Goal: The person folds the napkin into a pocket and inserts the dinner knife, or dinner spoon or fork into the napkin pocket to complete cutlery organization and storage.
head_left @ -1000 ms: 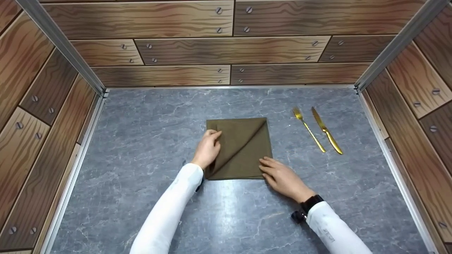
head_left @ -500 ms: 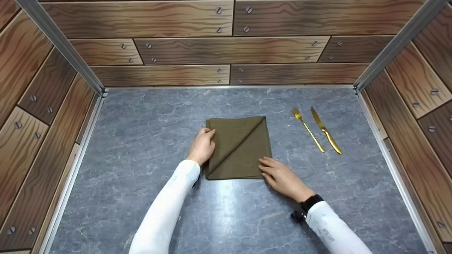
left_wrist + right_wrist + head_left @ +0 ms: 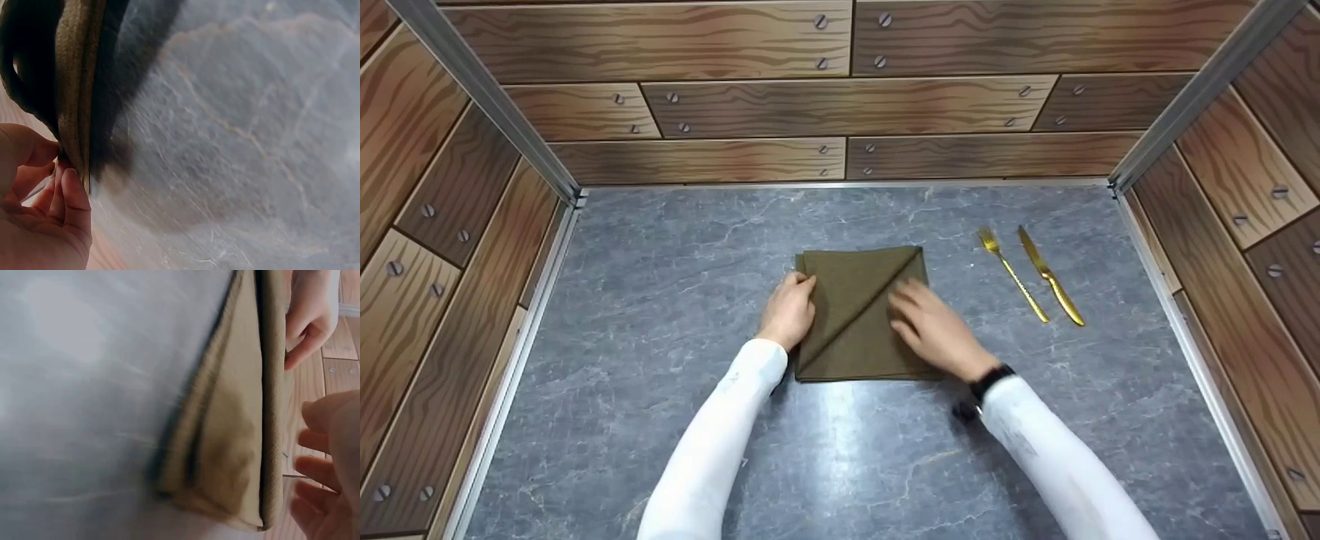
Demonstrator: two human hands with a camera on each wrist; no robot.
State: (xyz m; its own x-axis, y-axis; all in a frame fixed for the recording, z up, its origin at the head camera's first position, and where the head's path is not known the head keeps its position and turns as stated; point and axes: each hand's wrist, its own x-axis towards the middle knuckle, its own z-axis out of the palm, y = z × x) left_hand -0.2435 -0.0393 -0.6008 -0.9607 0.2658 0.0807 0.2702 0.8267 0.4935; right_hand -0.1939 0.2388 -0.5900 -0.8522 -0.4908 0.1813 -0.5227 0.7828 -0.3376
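A folded olive-brown cloth napkin (image 3: 847, 300) lies square in the middle, a rolled diagonal fold crossing it from near left to far right. At its left edge my left hand (image 3: 789, 309) pinches the cloth. The left wrist view has that thumb and fingertips (image 3: 77, 194) at the edge of the stacked layers (image 3: 76, 84). Over the napkin's right half is my right hand (image 3: 934, 326), slightly blurred, its relaxed fingers near the diagonal fold. In the right wrist view the right hand (image 3: 332, 467) shows nothing in its fingers, beside the rolled fold (image 3: 273, 410).
To the right of the napkin lie a gold fork (image 3: 1012, 274) and a gold knife (image 3: 1050, 276), side by side. The grey marbled tabletop (image 3: 675, 247) is bounded by wood-patterned walls (image 3: 750, 109) at the back and both sides.
My left hand drew the upper layer's edge left, then stayed there. My right hand has left the near right corner and moved up and left over the napkin.
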